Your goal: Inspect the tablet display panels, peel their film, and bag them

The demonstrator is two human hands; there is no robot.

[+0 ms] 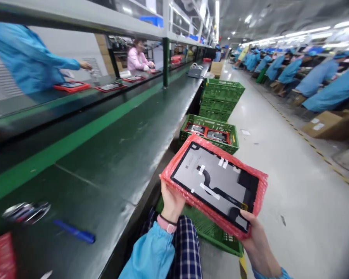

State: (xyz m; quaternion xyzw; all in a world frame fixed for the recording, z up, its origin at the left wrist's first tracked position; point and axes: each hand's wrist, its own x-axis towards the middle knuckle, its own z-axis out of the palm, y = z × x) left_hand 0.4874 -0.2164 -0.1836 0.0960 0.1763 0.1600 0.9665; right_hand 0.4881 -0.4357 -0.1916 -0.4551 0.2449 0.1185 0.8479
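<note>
Both of my hands hold a tablet screen panel (221,184) in the head view, its grey back with black flex cables and white tape strips facing up. Red bubble wrap (180,155) lies beneath the panel and shows all around its edges. My left hand (171,199) grips the near left corner from below, most of its fingers hidden. At the near right corner my right hand (254,228) is closed, thumb on top of the panel and the other fingers underneath. Below the panel, partly covered by it, is a green crate (203,226).
Left of me runs a green workbench (128,143) bearing a blue pen (75,231) and a red wrapped piece (1,255). Ahead, another green crate (232,139) contains similar panels, with stacked crates (221,91) behind it. A co-worker's blue sleeve (46,54) reaches over the conveyor.
</note>
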